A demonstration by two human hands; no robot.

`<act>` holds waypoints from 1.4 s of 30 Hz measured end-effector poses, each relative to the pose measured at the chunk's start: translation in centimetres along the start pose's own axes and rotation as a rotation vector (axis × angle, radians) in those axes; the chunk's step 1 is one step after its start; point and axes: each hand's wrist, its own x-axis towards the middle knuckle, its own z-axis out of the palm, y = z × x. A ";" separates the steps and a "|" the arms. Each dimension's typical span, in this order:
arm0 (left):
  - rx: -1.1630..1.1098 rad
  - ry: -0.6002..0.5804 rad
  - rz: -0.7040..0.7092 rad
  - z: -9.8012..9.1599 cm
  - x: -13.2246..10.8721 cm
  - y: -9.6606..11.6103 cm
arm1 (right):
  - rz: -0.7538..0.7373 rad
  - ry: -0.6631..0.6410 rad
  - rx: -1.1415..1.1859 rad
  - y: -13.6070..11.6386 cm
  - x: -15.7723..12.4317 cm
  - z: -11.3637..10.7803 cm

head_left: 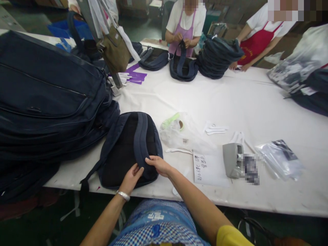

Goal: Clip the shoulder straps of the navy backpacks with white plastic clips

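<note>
A dark navy backpack (115, 164) lies on the table in front of me, its black padded back facing up. One navy shoulder strap (140, 136) runs down over the back panel. My right hand (160, 165) grips the strap's lower part from the right, thumb on top and the other fingers partly hidden. From the left, my left hand (132, 178) pinches the same strap at its lower edge, with fingertips close together. The other strap (95, 171) trails off the bag's lower left corner over the table edge.
Stacked navy backpacks (46, 95) crowd the left side. To the right are a plastic bag (197, 136) with green tape, a handwritten sheet (208, 171), a grey tape dispenser (230, 160) and clear bags (279, 159). Co-workers (188, 30) handle more bags across the table.
</note>
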 end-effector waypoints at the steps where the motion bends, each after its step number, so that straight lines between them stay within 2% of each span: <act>1: -0.021 -0.023 -0.019 0.0 0.1 0.3 | 0.004 -0.007 0.004 0.1 0.1 0.1; 3: -0.045 -0.033 -0.071 0.2 0.5 0.6 | 0.004 -0.012 -0.028 0.3 0.2 0.1; 5: -0.053 0.033 -0.106 0.4 1.0 0.3 | -0.004 0.023 -0.141 0.3 0.2 -0.4; 6: -0.055 0.077 -0.114 0.4 1.2 0.1 | -0.012 0.077 -0.223 0.2 0.2 -0.9; 8: -0.054 0.141 -0.137 0.3 1.5 -0.5 | -0.080 0.265 -0.445 -0.3 -0.1 -2.4; 10: -0.044 0.165 -0.154 0.1 1.7 -0.9 | -0.206 0.470 -0.723 -0.8 -0.5 -4.0; 11: -0.042 0.163 -0.161 0.0 1.7 -1.0 | -0.268 0.529 -0.867 -0.9 -0.6 -4.7; 12: -0.046 0.155 -0.163 0.0 1.7 -1.1 | -0.309 0.542 -1.001 -1.0 -0.7 -5.2; 14: -0.077 0.137 -0.153 0.2 1.6 -1.1 | -0.311 0.467 -1.190 -1.0 -0.5 -5.8; 17: -0.157 0.143 -0.121 0.7 1.5 -1.0 | -0.253 0.362 -1.348 -0.8 0.1 -5.6; 20: -0.208 0.161 -0.120 0.8 1.3 -0.7 | -0.194 0.376 -1.466 -0.7 0.5 -5.2; 24: -0.212 0.142 -0.138 0.3 1.2 -0.3 | -0.121 0.370 -1.452 -0.6 0.5 -5.0; 28: -0.210 0.115 -0.117 -0.2 1.2 -0.1 | -0.157 0.378 -1.370 0.1 0.9 -4.7; 34: -0.216 0.058 -0.100 1.0 1.4 -0.8 | -0.106 0.375 -1.382 0.3 1.6 -4.4; 38: -0.186 0.067 -0.082 2.5 2.4 -2.0 | -0.136 0.440 -1.112 0.9 1.3 -5.3; 42: -0.118 0.130 -0.062 3.2 3.8 -3.1 | -0.207 0.461 -0.775 2.5 1.1 -6.1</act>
